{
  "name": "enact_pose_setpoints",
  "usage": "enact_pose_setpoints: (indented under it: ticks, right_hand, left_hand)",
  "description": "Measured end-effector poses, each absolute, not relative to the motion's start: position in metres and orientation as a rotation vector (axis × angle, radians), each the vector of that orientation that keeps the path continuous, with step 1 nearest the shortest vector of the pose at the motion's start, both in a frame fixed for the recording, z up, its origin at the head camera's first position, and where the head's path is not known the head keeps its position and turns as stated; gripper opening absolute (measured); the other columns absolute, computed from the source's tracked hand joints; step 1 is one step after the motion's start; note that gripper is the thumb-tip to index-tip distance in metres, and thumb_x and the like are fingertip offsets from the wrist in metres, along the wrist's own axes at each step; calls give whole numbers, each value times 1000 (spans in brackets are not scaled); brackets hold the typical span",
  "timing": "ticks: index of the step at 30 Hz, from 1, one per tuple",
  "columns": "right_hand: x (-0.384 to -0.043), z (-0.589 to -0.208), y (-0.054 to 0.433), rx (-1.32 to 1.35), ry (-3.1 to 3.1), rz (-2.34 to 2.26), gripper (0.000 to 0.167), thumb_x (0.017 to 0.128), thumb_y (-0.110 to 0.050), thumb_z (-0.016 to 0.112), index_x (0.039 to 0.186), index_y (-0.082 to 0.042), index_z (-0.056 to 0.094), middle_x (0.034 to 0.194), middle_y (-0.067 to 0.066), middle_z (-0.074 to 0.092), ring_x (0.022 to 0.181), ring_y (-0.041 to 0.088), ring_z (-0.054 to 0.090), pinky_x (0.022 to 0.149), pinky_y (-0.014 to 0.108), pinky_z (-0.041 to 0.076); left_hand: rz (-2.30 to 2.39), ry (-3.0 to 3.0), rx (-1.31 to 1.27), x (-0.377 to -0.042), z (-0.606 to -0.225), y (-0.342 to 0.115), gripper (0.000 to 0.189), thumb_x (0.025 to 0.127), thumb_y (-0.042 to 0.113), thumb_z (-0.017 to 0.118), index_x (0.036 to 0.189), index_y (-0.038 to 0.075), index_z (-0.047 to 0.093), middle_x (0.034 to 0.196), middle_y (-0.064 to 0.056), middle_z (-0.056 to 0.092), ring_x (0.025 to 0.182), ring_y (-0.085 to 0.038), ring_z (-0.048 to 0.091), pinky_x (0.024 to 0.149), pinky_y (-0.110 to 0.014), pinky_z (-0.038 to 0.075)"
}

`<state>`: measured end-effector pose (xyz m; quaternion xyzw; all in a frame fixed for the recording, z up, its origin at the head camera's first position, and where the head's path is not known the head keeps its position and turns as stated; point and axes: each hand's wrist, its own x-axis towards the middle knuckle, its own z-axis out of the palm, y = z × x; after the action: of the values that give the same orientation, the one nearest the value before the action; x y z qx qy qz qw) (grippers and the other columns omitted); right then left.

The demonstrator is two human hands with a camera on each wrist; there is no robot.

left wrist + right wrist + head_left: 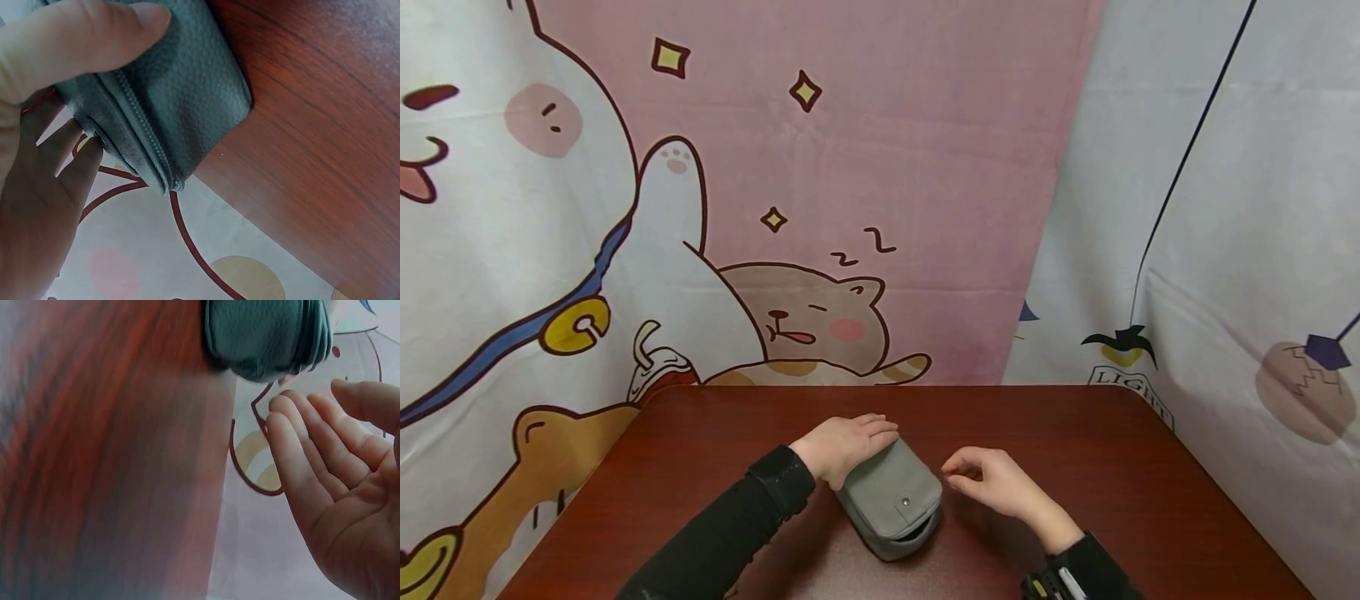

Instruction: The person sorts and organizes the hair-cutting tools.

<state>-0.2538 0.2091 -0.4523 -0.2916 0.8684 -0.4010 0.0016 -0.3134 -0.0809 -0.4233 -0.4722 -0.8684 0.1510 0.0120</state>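
A grey pebbled-leather pouch (891, 492) lies on the table, its flap on top with a small round snap near the front end. Below the flap a dark gap shows at the near corner. My left hand (848, 446) holds the pouch at its far left end, thumb along the side and fingers over the far edge. In the left wrist view the thumb (119, 34) presses the leather beside a zipper (140, 119). To the right of the pouch, my right hand (1000, 482) hovers with loosely bent fingers and nothing in them, its fingertips a short way from the pouch.
The pouch stands on a reddish-brown wooden table (715, 450) whose far edge meets a hanging cloth (925, 167) printed with cartoon animals. Pale cloth (1225, 208) also hangs along the right side.
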Motion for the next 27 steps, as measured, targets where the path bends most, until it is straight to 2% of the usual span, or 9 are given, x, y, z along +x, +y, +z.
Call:
enact_pose_setpoints:
  ticks: [8,12,15,22,27]
  right_hand:
    - [-267,-456,215,-897,2677,-1273,25,94,-15,69,116,-3,65,112,10,67,99,25,64,84,44,53]
    - [-271,-459,213,-889,2575,-1303,32,94,-14,69,120,2,61,117,18,64,101,32,63,83,38,54]
    - [-273,-461,210,-877,2524,-1303,34,94,-13,68,122,3,60,119,20,63,103,35,63,82,34,53]
    - [-277,-463,202,-850,2443,-1315,36,92,-12,70,124,0,61,117,16,65,104,34,64,83,34,53]
    - [-279,-467,197,-807,2300,-1415,33,93,-8,66,124,4,60,115,16,66,102,30,66,81,34,55]
  left_hand:
    - [467,-2733,-1471,-313,-421,-81,116,57,18,98,154,16,34,158,1,31,145,-17,28,110,-29,34]
    - [464,-2733,-1470,-313,-421,-81,116,57,18,98,153,16,34,158,1,31,145,-17,29,110,-28,33]
    - [456,-2732,-1470,-313,-421,-81,116,56,19,99,153,16,34,158,1,32,144,-17,29,110,-29,33]
    - [441,-2727,-1475,-314,-422,-82,116,56,20,99,153,16,35,157,1,33,144,-17,30,110,-29,34]
    - [434,-2700,-1484,-312,-420,-82,115,56,21,99,152,14,37,157,-1,34,143,-20,32,111,-29,33]
